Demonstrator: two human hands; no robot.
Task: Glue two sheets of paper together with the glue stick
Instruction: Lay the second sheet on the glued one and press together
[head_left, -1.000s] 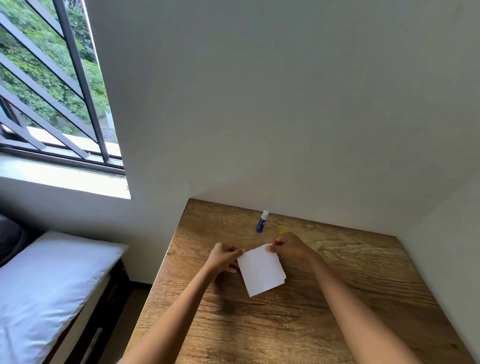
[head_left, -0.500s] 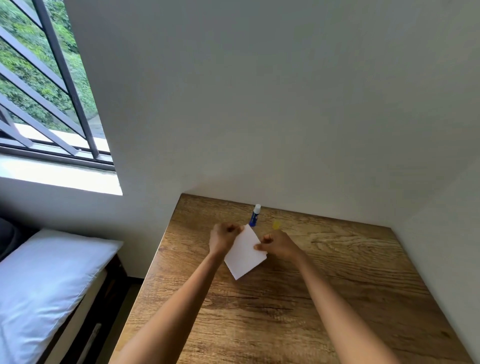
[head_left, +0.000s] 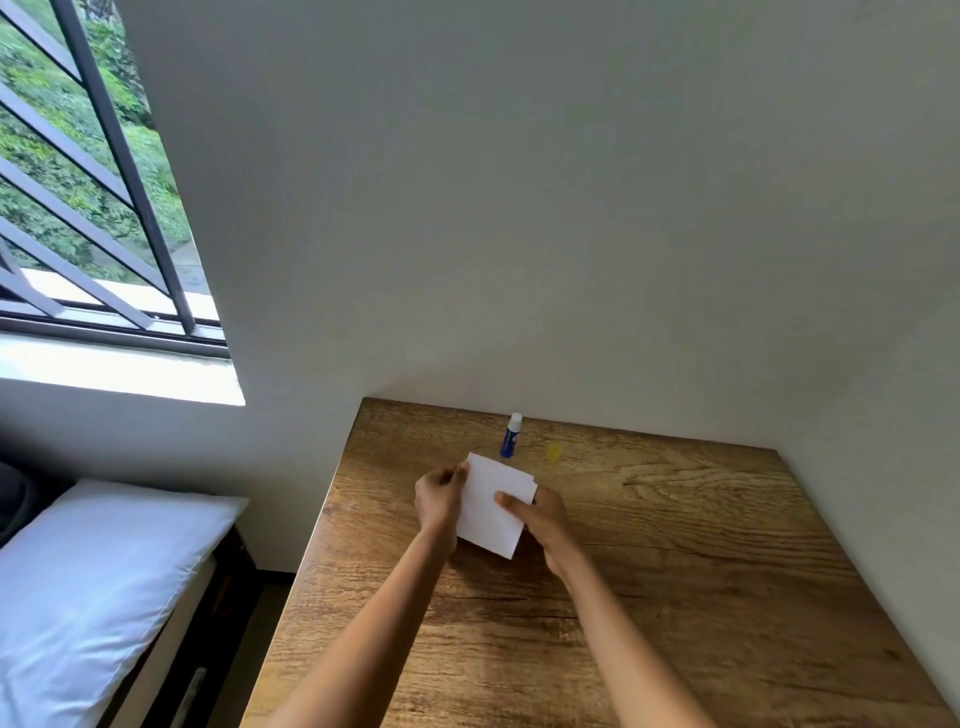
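Two white sheets of paper (head_left: 488, 514) are stacked, slightly offset, and lifted a little above the wooden table (head_left: 649, 571). My left hand (head_left: 439, 496) grips their left edge. My right hand (head_left: 543, 512) holds the right edge, its thumb lying across the top sheet. A blue glue stick (head_left: 510, 436) with a white top stands upright just behind the paper, near the wall. A small yellow cap (head_left: 554, 452) lies on the table to the right of the glue stick.
The table sits in a corner, with white walls behind it and on its right. A bed with a white pillow (head_left: 93, 582) is to the left below a barred window (head_left: 88, 171).
Both hands raised the sheets off the table, then brought them back toward me. My right thumb now lies over the top sheet and the stack faces me more squarely.
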